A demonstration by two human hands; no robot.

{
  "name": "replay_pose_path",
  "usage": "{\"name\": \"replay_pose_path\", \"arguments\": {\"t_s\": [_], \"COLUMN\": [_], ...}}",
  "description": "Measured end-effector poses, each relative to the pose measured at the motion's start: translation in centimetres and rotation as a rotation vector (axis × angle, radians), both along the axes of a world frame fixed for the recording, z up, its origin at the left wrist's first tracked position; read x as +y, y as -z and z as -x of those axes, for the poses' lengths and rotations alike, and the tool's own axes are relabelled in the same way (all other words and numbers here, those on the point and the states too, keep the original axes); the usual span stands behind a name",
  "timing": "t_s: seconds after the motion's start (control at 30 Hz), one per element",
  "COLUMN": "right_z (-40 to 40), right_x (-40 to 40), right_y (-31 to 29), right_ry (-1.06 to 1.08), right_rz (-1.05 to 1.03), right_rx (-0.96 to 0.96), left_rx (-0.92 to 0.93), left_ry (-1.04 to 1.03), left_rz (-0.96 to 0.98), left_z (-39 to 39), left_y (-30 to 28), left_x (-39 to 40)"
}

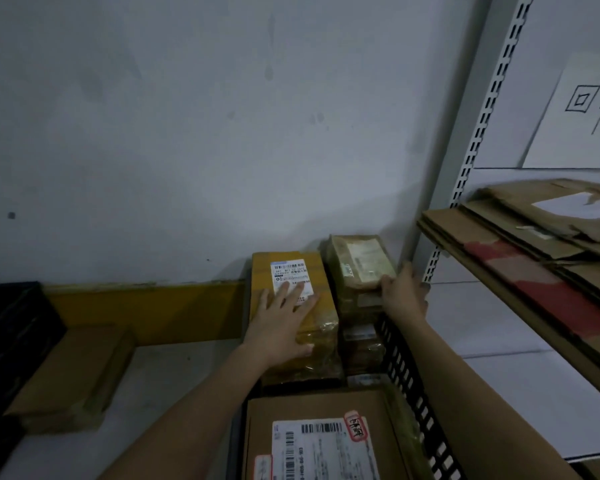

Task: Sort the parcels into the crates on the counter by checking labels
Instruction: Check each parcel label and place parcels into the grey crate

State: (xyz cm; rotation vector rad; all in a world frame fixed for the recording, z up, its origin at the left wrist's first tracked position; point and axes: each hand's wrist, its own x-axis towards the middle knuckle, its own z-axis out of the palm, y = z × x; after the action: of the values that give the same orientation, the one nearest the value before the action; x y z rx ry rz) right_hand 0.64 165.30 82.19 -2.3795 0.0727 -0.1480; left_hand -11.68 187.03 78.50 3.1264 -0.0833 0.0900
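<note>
We press our left hand [284, 327] flat, fingers spread, on the yellow parcel [293, 306]; our right hand [404, 292] seemingly grips the brown parcel [361, 265] in the black crate [413, 382].

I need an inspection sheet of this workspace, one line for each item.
Surface: grey counter, dim light.
Job's things: black crate with labelled parcels; yellow parcel and taped parcel on top; big labelled box nearest the camera.
Clutter: brown box lying on the counter; another black crate at the left.
Hands: left hand flat on the yellow parcel; right hand gripping the taped parcel's edge.
Cables: nothing seen.
Surroundings: grey wall; shelf rack with flattened cardboard.
</note>
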Motion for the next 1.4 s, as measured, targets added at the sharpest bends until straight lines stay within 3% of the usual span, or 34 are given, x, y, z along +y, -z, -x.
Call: {"name": "replay_pose_path", "arguments": {"t_s": [0.13,0.23,0.33,0.5,0.7,0.93,1.17,1.33,1.4], "right_z": [1.3,3.4,6.2,10.4,14.6,18.7,22.8,25.8,26.5], "right_x": [0.3,3.0,7.6,17.2,30.5,42.5,46.6,47.6,47.2], "right_y": [-3.1,-6.1,-8.2,-8.6,-2.5,7.8,16.5,19.7,20.1], "right_ry": [-0.038,-0.138,-0.323,-0.655,-0.93,-0.902,-0.748,-0.752,-0.708], "right_rz": [0.166,0.056,-0.081,-0.176,-0.097,-0.04,-0.048,-0.165,-0.248], "right_rx": [-0.15,-0.343,-0.401,-0.16,0.162,0.506,0.748,0.796,0.757], "left_rx": [0.11,-0.051,-0.235,-0.356,-0.327,-0.185,-0.11,-0.145,-0.086], "left_ry": [0.003,-0.07,-0.158,-0.333,-0.724,-0.925,-1.016,-1.073,-1.089], "left_rz": [0.231,0.605,0.836,0.975,0.973,1.065,1.201,1.073,1.118], "left_z": [0.4,1.3,2.6,7.0,16.1,23.2,24.0,24.1,24.3], "left_y": [-2.4,-4.9,-6.5,-5.4,0.7,7.3,13.6,16.0,16.5], "left_x": [-0.1,1.1,4.2,13.5,25.7,34.9,37.7,38.0,38.2]}}
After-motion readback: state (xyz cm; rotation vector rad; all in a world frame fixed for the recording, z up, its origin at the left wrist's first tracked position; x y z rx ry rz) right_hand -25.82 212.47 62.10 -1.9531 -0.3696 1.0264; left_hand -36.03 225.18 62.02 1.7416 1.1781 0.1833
